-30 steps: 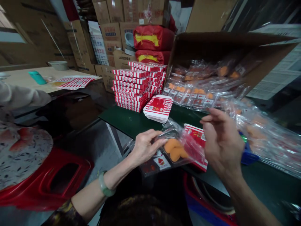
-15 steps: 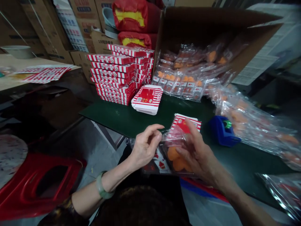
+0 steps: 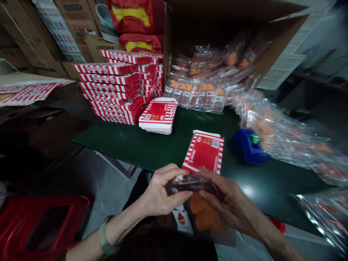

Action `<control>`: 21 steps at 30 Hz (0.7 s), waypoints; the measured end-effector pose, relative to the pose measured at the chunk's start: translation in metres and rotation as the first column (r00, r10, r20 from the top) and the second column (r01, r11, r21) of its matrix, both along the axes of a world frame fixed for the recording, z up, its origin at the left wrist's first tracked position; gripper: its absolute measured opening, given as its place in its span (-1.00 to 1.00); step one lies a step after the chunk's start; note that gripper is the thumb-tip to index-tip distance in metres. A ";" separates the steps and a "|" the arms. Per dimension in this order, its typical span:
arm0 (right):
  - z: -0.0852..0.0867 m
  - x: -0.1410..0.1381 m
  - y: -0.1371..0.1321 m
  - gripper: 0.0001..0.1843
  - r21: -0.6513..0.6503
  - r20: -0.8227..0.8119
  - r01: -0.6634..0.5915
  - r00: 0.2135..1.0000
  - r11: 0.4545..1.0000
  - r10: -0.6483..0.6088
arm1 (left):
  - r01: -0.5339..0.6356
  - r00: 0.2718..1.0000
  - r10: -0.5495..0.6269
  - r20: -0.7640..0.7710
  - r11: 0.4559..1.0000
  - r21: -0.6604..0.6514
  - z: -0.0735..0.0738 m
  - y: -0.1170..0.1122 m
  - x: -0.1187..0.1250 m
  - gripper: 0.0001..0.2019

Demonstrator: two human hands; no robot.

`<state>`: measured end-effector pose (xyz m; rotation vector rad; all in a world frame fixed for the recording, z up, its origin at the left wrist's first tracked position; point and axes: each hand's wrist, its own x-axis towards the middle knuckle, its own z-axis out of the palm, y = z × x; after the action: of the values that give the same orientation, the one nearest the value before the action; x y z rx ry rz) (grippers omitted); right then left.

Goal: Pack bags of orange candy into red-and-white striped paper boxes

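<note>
A clear plastic pack with orange pieces and a small white printed sachet hangs over my lap, at the near edge of the table. My left hand is closed on the left part of its upper edge, thumb in front and fingers behind. On the right part of the same edge, my right hand grips with its thumb and fingers. Between the hands the upper edge looks folded or bent over. Just beyond them lies a flat red-and-white striped carton.
Flat striped cartons lie further back, beside stacked striped boxes. A large cardboard box holds clear packs, and more packs spread along the right. A blue tape dispenser stands before them. A red stool is at lower left.
My hands have come down onto the pack's upper edge, both gripping it; before, the right fingers were extended. The pack sits lower, baring more of the carton. The view has shifted right.
</note>
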<state>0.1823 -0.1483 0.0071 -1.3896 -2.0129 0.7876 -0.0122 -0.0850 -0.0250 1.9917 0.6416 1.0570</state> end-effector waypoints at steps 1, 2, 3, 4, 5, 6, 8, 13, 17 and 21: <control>-0.002 -0.001 0.000 -0.72 0.012 -0.018 0.014 1.000 1.000 -0.013 | 0.016 0.999 -0.016 -0.033 1.000 -0.001 0.000 0.000 -0.001 -0.75; -0.005 -0.001 -0.001 -0.68 0.020 -0.036 0.040 0.999 0.999 -0.039 | 0.024 0.998 -0.024 -0.066 1.000 -0.011 -0.001 0.000 -0.002 -0.77; -0.007 -0.002 -0.001 -0.61 0.010 -0.054 0.066 0.996 0.998 -0.066 | 0.030 0.995 -0.033 -0.095 0.999 -0.026 -0.001 0.000 -0.003 -0.80; -0.009 -0.003 -0.002 -0.53 -0.009 -0.075 0.081 0.994 0.997 -0.082 | 0.040 0.992 -0.045 -0.117 0.998 -0.042 -0.001 0.000 -0.003 -0.82; -0.011 -0.003 -0.002 -0.47 -0.036 -0.101 0.088 0.991 0.996 -0.091 | 0.055 0.990 -0.061 -0.130 0.997 -0.053 -0.001 -0.001 -0.002 -0.83; -0.011 -0.003 -0.003 -0.45 -0.070 -0.125 0.083 0.988 0.994 -0.091 | 0.071 0.988 -0.077 -0.132 0.996 -0.053 0.000 -0.001 -0.002 -0.83; -0.010 -0.001 -0.003 -0.59 -0.138 -0.151 0.045 0.986 0.989 -0.065 | 0.109 0.987 -0.111 -0.115 0.994 -0.022 0.001 0.001 0.002 -0.84; -0.010 0.010 0.005 -0.85 -0.094 -0.165 0.076 0.982 0.993 -0.090 | 0.223 0.974 -0.218 -0.055 0.970 0.098 0.001 0.018 0.018 -0.81; -0.014 0.022 0.016 -0.67 -0.020 -0.225 0.165 0.960 0.986 -0.165 | 0.218 0.972 -0.210 -0.107 0.973 0.071 0.002 0.031 0.031 -0.78; -0.009 0.050 0.009 -0.62 -0.052 -0.168 0.183 0.967 0.982 -0.189 | 0.317 0.938 -0.308 -0.158 0.948 0.034 0.012 0.042 0.046 -0.80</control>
<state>0.2318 -0.1389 -0.0021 -1.4537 -1.7164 0.8329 0.0335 -0.0430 -0.0128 2.1530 0.3552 0.7458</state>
